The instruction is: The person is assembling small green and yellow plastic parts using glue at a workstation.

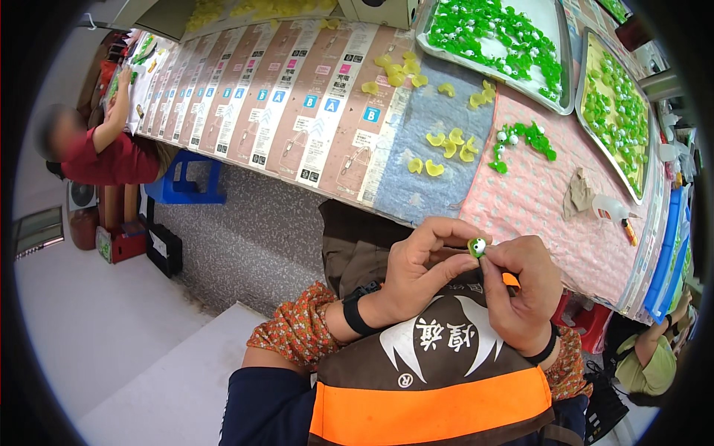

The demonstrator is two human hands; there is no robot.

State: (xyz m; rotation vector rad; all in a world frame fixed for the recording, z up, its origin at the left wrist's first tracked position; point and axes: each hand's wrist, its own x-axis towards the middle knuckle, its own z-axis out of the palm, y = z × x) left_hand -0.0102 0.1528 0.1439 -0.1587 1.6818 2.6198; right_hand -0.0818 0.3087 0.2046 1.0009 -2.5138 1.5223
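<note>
In front of my chest, a small green piece with a white, black-dotted eyeball (477, 247) is pinched between my fingertips. My left hand (416, 266) grips it from the left with thumb and forefinger. From the other side, my right hand (526, 290) closes thumb and forefinger at its edge. On the pink cloth beyond lies a small group of green pieces with white eyeballs (529, 140). Yellow cup-shaped pieces (450, 143) are scattered over the blue cloth (416, 189), farther left.
Two trays hold many green pieces: a white one (569, 67) and a yellow-lined one (637, 195). On the pink cloth (513, 201) are a crumpled rag (577, 195) and a clear squeeze bottle (608, 208). A person in red (104, 156) works at far left; another sits at right (654, 364).
</note>
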